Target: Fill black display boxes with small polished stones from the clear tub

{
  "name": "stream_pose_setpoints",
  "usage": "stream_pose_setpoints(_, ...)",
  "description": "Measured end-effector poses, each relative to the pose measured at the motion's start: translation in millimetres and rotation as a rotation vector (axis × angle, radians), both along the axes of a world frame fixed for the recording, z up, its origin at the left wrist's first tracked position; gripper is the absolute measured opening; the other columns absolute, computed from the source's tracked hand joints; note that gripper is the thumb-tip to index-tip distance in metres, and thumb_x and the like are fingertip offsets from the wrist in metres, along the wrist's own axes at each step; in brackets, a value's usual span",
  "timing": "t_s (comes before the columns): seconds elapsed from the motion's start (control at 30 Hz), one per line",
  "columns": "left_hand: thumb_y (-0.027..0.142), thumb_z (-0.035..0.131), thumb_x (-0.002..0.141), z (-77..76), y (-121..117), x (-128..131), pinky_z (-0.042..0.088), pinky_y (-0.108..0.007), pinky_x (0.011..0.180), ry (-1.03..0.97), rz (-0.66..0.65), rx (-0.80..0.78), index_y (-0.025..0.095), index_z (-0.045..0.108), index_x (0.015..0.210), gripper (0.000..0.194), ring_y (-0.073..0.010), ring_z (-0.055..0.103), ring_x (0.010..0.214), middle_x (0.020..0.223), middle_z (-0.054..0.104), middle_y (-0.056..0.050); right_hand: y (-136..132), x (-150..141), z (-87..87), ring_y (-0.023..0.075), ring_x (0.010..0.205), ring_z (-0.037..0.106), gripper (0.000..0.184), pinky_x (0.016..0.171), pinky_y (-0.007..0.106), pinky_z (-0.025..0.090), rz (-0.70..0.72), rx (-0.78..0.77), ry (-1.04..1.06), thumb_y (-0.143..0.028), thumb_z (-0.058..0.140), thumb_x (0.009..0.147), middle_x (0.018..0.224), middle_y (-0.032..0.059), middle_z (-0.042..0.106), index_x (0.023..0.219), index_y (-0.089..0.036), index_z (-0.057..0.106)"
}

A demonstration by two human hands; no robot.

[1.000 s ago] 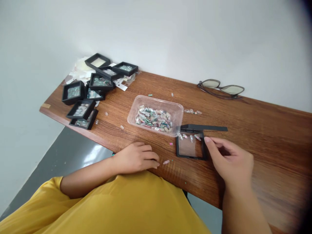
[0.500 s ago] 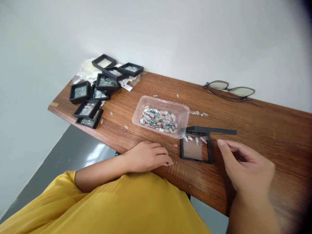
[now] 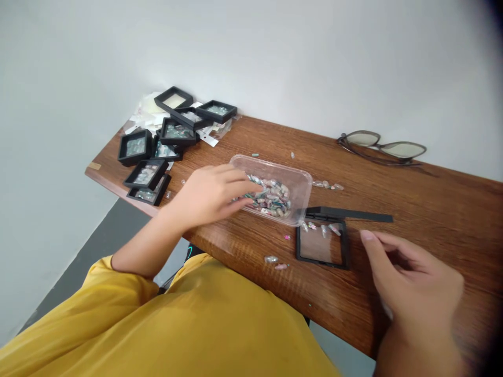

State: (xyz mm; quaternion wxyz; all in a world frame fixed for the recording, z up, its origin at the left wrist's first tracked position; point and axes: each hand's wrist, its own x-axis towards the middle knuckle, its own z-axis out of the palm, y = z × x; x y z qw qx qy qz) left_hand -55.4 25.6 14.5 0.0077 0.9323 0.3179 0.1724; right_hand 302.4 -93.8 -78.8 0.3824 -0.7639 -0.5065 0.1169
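Moved the left hand (image 3: 210,196) up from the front edge of the table (image 3: 424,209) and over to the clear plastic tub (image 3: 301,196). Uncovered a clear nail (image 3: 271,259) and a pink nail (image 3: 282,267) near that front edge by doing so. Drew the right hand (image 3: 369,236) a little away from the right side of the open display case (image 3: 346,248), too.

Reach over the tub's near left rim with the left hand, fingers slightly apart, tips at the heap of false nails (image 3: 275,201) (cannot tell whether any are gripped). Hover the right hand just beside the open case, thumb and index close together; cannot tell whether they meet or pinch anything.

Find the open case right of the tub, lower frame flat on the table, black lid (image 3: 353,214) raised along the far side, near corner of the tub overlapping the frame. Count four loose nails (image 3: 324,230) across the far part of its clear film. See a bright pink nail (image 3: 287,237) between tub and front edge, and a short row of nails (image 3: 328,185) right of the tub. Note eyeglasses (image 3: 381,147) by the wall (lenses tilted up), and, toward the far left, overlapping black display cases (image 3: 176,131), several with nails inside, some on white sheets (image 3: 151,111).
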Motion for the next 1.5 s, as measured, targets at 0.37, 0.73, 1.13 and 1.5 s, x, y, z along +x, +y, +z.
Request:
stream_pose_setpoints(0.37,0.018,0.074,0.088,4.3,32,28,0.047,-0.028,0.072,0.300,0.014,-0.403,0.025,0.081,0.112,0.026,-0.0177,0.072,0.079,0.092,0.081,-0.001,-1,6,0.9,0.0170,0.075,0.069,0.053,0.071,0.028,0.050,-0.020,-0.019,-0.007,-0.067,0.072,0.086,0.091,0.0048,0.074,0.106,-0.018,0.083)
stream_pose_setpoints(0.73,0.021,0.062,0.095,-2.0,32,22,0.049,-0.026,0.075,0.166,0.024,-0.365,0.025,0.079,0.118,0.029,-0.0178,0.076,0.090,0.099,0.082,-0.001,-2,1,4.3,0.0182,0.076,0.069,0.052,0.069,0.029,0.048,-0.011,-0.030,0.026,-0.065,0.073,0.087,0.090,0.0052,0.073,0.108,-0.019,0.083)
stream_pose_setpoints(1.13,0.018,0.059,0.096,-6.1,32,11,0.054,-0.021,0.081,-0.272,-0.040,-0.327,0.019,0.074,0.120,0.028,-0.0101,0.074,0.090,0.109,0.082,-0.002,-3,0,5.3,0.0153,0.072,0.066,0.048,0.069,0.028,0.046,-0.015,-0.034,0.011,-0.064,0.073,0.088,0.090,0.0026,0.073,0.108,-0.021,0.083)
stream_pose_setpoints(1.5,0.026,0.069,0.101,-17.5,34,10,0.058,-0.016,0.072,-0.684,-0.045,-0.526,0.018,0.075,0.122,0.023,-0.0092,0.078,0.091,0.101,0.083,-0.003,-3,0,6.7,0.0162,0.079,0.068,0.048,0.073,0.028,0.048,-0.001,-0.042,0.011,-0.066,0.071,0.090,0.095,0.0013,0.074,0.109,-0.023,0.083)
